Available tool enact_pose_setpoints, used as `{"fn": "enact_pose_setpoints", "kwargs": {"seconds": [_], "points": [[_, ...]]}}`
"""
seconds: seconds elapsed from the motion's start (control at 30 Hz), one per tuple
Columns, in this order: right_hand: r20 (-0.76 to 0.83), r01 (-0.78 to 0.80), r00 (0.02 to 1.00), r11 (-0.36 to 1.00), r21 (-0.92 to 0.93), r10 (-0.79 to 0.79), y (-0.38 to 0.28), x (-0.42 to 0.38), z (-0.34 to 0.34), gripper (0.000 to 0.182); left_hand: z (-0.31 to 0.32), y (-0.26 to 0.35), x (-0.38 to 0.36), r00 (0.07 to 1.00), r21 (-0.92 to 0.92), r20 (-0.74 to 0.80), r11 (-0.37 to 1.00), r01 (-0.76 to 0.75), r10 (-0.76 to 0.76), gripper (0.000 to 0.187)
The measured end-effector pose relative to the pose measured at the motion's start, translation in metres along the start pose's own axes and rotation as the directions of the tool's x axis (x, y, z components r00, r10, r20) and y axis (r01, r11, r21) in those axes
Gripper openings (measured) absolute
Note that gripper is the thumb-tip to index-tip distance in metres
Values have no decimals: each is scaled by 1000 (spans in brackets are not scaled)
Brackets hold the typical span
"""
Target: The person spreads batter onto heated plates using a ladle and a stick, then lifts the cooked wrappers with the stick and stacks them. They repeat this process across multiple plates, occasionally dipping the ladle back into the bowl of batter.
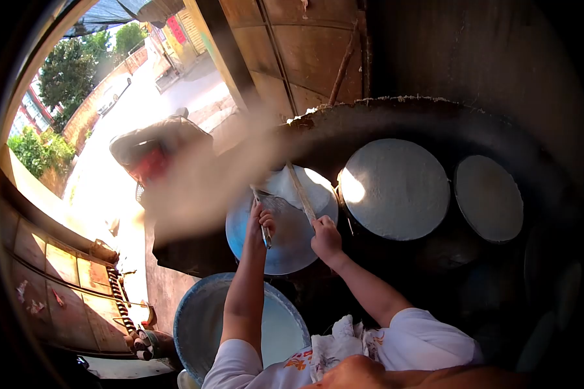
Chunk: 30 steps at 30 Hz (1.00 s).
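Note:
My left hand is closed round a thin handle, whose lower end sticks out below my fist. A flat pale wooden stick is gripped in my right hand and slants up and away to the left. Both hands are over a round, pale blue-grey pan. White, soft-looking material lies at the pan's far side, where the upper ends of both tools reach. The exact kind of the left tool is hard to make out.
Two round whitish discs sit to the right on the dark stove top. Below the pan stands a wide basin with pale liquid. A hazy beige blur covers the upper left. Metal panels rise behind; a sunlit opening lies left.

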State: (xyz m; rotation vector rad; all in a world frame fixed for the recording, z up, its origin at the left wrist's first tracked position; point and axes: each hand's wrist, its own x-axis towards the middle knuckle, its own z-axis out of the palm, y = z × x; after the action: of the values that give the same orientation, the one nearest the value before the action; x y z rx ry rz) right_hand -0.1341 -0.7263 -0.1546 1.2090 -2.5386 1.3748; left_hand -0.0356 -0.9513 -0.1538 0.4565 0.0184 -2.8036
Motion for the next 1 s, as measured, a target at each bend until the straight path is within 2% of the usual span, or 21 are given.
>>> {"fn": "enact_pose_setpoints", "kwargs": {"seconds": [0.03,0.1,0.17,0.23,0.3,0.33,0.4,0.47,0.63,0.73,0.77,0.83,0.9,0.97,1.0], "points": [[-50,40,998,999,3,-40,7,12,4,27,-9,6,1,997,-107,62,993,50,-43,22],[-94,6,996,996,-86,-14,16,5,-27,26,3,7,-29,980,-294,133,938,180,-147,37],[-47,-7,999,999,-37,5,7,-26,-37,27,14,-7,-64,976,-416,182,890,187,-120,43],[16,-4,1000,991,131,2,-10,-26,-14,31,10,-14,-76,977,-455,202,878,151,-63,43],[20,47,999,989,143,-51,-9,-2,10,30,7,-24,-83,969,-489,242,869,75,53,41],[3,77,997,994,73,-77,-3,8,8,28,6,-30,-87,947,-536,312,837,105,80,40],[-78,66,994,995,-78,-73,8,12,-17,25,13,-51,-109,934,-611,302,791,37,190,39],[-38,67,997,994,-85,-71,14,-5,-26,25,15,-71,-124,909,-672,315,740,11,272,38],[151,22,988,999,-31,-17,-15,19,18,26,27,-102,-133,825,-669,438,742,35,356,40],[255,53,965,997,53,-65,-16,34,36,25,39,-124,-141,811,-649,436,761,-17,390,43],[274,135,950,989,62,-147,-14,36,29,25,46,-132,-148,802,-654,436,756,-30,409,43],[278,303,908,950,74,-312,8,51,-2,24,64,-143,-150,779,-652,461,758,-28,425,44],[176,236,957,972,-4,-232,40,69,-31,29,65,-148,-144,758,-533,502,839,-109,417,44],[249,168,955,986,1,-163,59,90,-35,31,52,-150,-132,765,-428,476,874,-229,434,44],[258,226,939,974,36,-227,63,93,-16,29,46,-156,-131,772,-506,419,829,-239,478,44]]}}
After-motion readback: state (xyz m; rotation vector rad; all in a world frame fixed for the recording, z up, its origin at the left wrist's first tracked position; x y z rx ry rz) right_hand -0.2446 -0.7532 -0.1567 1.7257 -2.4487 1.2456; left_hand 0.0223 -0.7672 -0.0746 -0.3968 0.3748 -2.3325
